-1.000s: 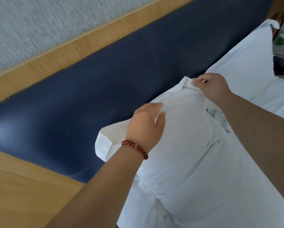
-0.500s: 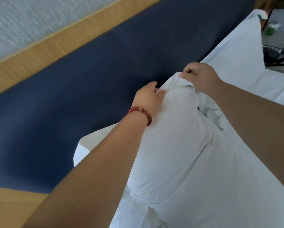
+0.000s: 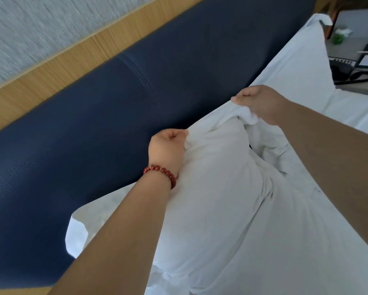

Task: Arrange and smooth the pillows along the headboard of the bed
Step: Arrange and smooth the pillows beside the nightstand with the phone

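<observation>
Both hands are fisted on the pillow's (image 3: 221, 188) top edge, set apart. Left hand (image 3: 168, 150), frame centre, bunches cover fabric at the top left corner. Right hand (image 3: 261, 103), up and right of centre, clamps the top right corner. The pillow's bulk hangs below and between them, filling centre to lower right. Headboard (image 3: 114, 124) runs diagonally behind it, lower left to upper right; contact with it unclear. Bracelet (image 3: 160, 174) on left wrist. Second pillow (image 3: 296, 67) at upper right, beyond the right hand. Phone (image 3: 345, 69) at right edge.
</observation>
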Available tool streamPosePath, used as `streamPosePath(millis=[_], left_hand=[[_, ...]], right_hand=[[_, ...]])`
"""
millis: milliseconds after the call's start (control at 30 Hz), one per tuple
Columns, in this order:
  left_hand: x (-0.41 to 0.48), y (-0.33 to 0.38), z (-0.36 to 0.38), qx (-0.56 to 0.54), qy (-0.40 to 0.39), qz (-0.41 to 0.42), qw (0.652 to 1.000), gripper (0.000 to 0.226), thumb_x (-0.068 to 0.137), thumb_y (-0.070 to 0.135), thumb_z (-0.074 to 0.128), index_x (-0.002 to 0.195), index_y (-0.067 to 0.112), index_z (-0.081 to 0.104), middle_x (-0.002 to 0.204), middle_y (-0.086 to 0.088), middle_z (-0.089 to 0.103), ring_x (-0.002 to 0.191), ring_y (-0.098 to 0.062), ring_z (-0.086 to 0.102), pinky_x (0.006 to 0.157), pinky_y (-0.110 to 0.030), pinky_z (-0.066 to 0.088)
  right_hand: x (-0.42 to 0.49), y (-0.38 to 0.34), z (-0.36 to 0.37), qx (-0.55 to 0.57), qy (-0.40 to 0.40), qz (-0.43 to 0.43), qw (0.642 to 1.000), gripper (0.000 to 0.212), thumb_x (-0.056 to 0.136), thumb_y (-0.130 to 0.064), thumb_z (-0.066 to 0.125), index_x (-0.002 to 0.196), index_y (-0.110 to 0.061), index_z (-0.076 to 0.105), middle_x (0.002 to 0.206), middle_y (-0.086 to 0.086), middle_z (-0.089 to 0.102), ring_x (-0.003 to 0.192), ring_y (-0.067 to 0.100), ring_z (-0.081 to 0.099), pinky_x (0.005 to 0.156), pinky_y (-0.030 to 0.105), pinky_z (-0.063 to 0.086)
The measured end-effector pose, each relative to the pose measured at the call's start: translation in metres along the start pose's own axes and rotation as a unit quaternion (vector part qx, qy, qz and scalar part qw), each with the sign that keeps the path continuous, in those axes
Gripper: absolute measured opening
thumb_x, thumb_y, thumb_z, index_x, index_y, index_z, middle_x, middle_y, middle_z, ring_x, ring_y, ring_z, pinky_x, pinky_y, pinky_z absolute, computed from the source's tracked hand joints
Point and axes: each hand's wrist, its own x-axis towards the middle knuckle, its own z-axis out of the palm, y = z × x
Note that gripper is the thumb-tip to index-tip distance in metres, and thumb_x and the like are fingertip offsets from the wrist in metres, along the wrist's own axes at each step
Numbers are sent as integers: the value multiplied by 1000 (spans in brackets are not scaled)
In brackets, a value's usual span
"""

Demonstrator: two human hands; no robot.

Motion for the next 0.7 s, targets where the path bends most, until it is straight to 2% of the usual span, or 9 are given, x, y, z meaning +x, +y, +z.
streamPosePath(millis=[33,100,200,300,400,467,567,633,700], left_hand=[[0,0,0,-8,1,-14,1000,13,93,34,65,86,25,72,59,10,54,35,-3,37,36,-14,34],[-1,-2,-1,-30,-2,-52,998,13,91,35,69,86,24,73,56,9,52,37,-6,38,39,-17,37],[-1,-3,-2,-70,-14,-112,991,14,89,34,72,87,20,73,54,5,52,43,-11,42,46,-22,43],[3,-7,-3,-114,-32,-144,982,11,88,29,73,89,19,75,71,-8,70,65,-25,65,72,-38,61],[4,-12,-8,-152,-49,-147,976,13,88,23,72,94,12,76,65,-10,65,82,-34,64,85,-54,58],[4,-13,-11,-187,-56,-154,969,11,89,19,71,95,11,77,82,-15,73,91,-35,70,87,-53,58],[1,-14,-12,-208,-61,-156,964,10,91,18,69,97,15,77,104,-16,74,99,-32,71,89,-51,57],[0,-14,-11,-199,-52,-147,968,8,91,21,71,95,19,77,95,-14,75,83,-23,70,81,-42,60],[-4,-10,-10,-164,-24,-116,979,7,92,25,69,93,24,76,77,-4,71,62,-15,61,61,-29,58]], right_hand=[[3,0,2,-4,6,4,1000,20,89,-36,69,89,-17,70,69,-8,55,52,1,48,49,12,38],[7,1,4,-23,-12,27,999,22,85,-38,74,91,-17,72,73,-7,58,53,0,50,49,13,38],[11,4,5,-33,-30,54,998,27,81,-41,77,96,-19,75,86,-3,68,75,11,62,62,20,45],[8,12,3,104,-83,78,988,36,83,-43,73,104,-14,73,107,1,74,101,15,69,86,26,51],[0,28,-5,182,-161,107,964,23,92,-27,64,98,-7,72,110,10,72,110,20,65,105,36,45],[-4,37,-12,202,-111,102,968,15,94,-15,62,103,-4,68,116,13,69,114,22,65,105,37,46],[-10,32,-11,306,-47,62,949,22,97,-17,59,111,0,61,122,15,67,116,29,64,99,41,51],[-11,22,-3,303,-11,42,952,18,99,-19,56,107,-3,61,115,12,68,110,28,67,90,43,56],[-6,11,8,224,49,27,973,15,99,-23,54,103,-9,60,103,5,66,99,24,67,80,42,60]])
